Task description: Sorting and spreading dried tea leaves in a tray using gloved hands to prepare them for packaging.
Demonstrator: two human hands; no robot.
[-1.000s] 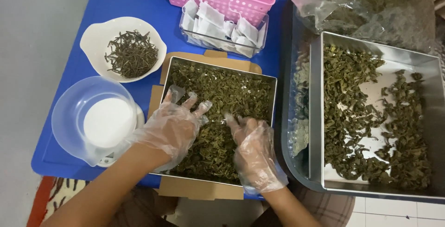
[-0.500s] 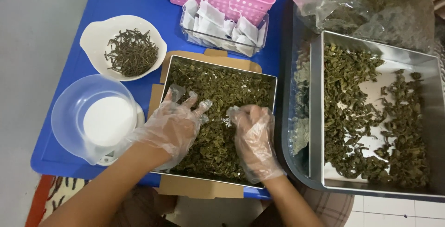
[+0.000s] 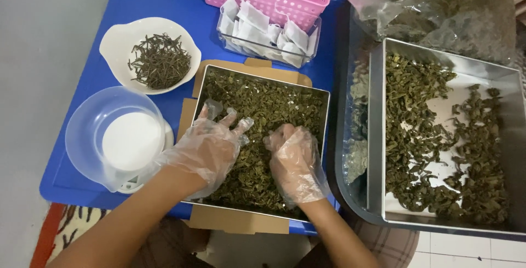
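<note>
While hands dig leaf tray — white bowl, clear bowl beside.

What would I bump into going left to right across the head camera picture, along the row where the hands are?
clear plastic bowl → left hand in a thin glove → right hand, also gloved, both in the metal tray of green leaves → bigger metal tray with leaves scattered inside.
</note>
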